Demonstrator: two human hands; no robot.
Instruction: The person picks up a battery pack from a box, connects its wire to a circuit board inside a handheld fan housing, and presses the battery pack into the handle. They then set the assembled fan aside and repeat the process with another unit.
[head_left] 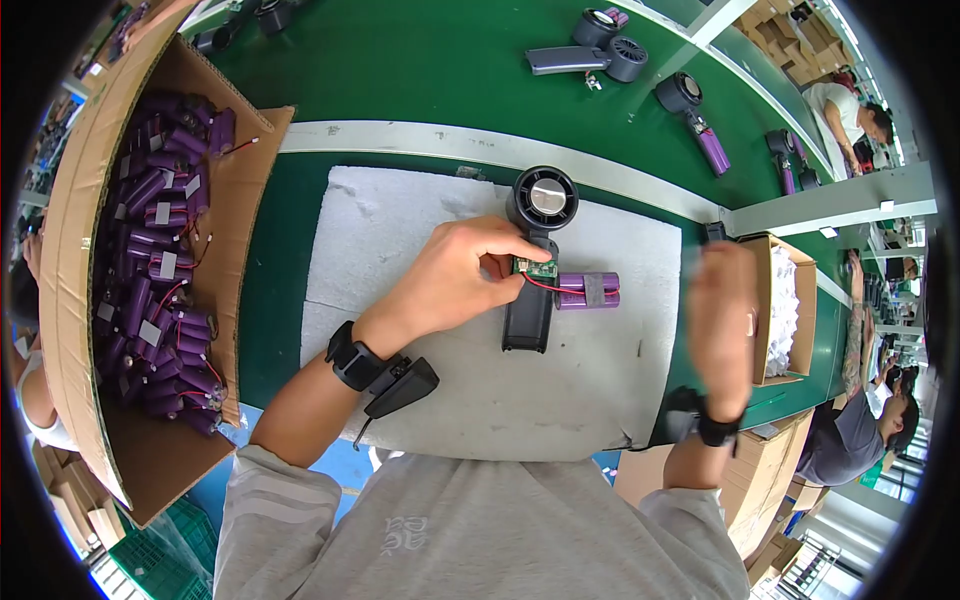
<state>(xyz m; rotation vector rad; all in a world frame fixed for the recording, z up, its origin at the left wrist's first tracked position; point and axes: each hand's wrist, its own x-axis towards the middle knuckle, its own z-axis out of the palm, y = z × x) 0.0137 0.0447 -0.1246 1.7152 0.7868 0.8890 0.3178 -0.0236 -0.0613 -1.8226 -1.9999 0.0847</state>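
**One Operation: Support, Alignment and Wire Clearance**

A small green rectangular circuit board (540,268) is positioned at the neck of a dark grey plastic handheld fan (527,315). The fan is laid face up near the middle of a pale grey-white foam mat (560,410), with its round head pointing away from the wearer. A purple two-cell cylindrical battery pack with a grey patch (590,290) is placed just to the right of the open handle and is joined to the board by a thin red wire (540,286).

The step in hand is judged to be steadying the board at the neck. For good results, the board should be gripped by its edges and aligned squarely with the handle, and no pressure should be put on its components. The wire should be left slack and clear of the handle's rim, and the pack should be supported by the mat so that the solder joints are not strained.

Left hand (450,275): thumb and index finger are brought together, and the board appears to be pinched between their tips.

Right hand (722,325): it is raised beside the mat's right edge, apart from the fan. Its outline is blurred; finger opening and any held object cannot be determined.
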